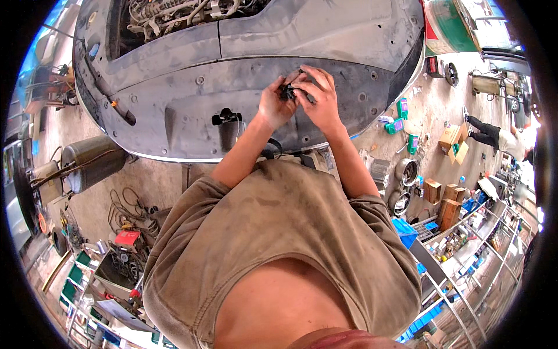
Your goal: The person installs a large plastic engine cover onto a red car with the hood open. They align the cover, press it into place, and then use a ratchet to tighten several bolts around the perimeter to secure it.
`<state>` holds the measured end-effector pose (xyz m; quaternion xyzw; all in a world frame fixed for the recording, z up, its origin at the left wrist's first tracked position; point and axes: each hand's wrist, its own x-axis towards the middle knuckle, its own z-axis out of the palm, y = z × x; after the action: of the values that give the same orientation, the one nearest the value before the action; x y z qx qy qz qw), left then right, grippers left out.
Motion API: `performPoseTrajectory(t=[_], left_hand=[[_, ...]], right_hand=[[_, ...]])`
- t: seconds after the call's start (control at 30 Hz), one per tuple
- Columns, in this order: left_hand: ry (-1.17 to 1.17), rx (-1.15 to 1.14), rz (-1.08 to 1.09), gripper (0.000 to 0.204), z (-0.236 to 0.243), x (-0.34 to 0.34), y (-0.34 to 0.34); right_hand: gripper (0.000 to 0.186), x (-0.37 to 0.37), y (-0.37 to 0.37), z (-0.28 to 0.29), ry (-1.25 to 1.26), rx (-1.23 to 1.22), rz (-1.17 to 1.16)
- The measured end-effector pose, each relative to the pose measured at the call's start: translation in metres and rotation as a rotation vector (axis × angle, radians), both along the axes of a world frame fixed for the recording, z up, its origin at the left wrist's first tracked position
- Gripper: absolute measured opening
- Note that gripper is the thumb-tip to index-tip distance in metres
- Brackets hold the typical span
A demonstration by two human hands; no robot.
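Close together over a grey vehicle panel [192, 116], both my hands are at a small black part [287, 91], perhaps plastic; its exact kind is too small to make out. My left hand [274, 107] has its fingers curled around the part from the left. From the right, my right hand [319, 96] pinches at it with bent fingers, which cover some of it. To the left of my hands, a dark cutout [226, 117] shows in the panel. Behind the panel, engine parts [180, 13] lie in an opening.
At left stands a dark cylindrical tank [93, 163], with coiled hoses [125, 206] on the floor nearby. To the right are green bottles [395, 126], an open cardboard box [453, 142], round metal rims [407, 173] and a crowded metal rack [465, 250]. Another person [503, 139] is farther right.
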<state>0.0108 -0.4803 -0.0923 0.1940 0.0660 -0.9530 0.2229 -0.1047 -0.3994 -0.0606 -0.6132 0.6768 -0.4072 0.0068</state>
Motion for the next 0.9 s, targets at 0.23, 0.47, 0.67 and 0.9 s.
performPoseTrajectory(t=[0.23, 0.47, 0.67, 0.9], left_hand=[[0.056, -0.046, -0.037, 0.041, -0.007, 0.005, -0.002], [-0.045, -0.037, -0.012, 0.040, -0.033, 0.008, -0.001], [-0.223, -0.126, -0.033, 0.036, -0.033, 0.020, 0.002], [-0.289, 0.124, 0.069, 0.035, -0.041, 0.027, 0.000]], right_hand=[[0.019, 0.009, 0.005, 0.007, 0.075, 0.090, 0.045], [0.012, 0.022, -0.006, 0.001, 0.155, 0.232, 0.079], [0.009, 0.028, -0.012, -0.006, 0.296, 0.195, 0.223], [0.013, 0.019, -0.016, -0.015, -0.100, 0.095, 0.180]])
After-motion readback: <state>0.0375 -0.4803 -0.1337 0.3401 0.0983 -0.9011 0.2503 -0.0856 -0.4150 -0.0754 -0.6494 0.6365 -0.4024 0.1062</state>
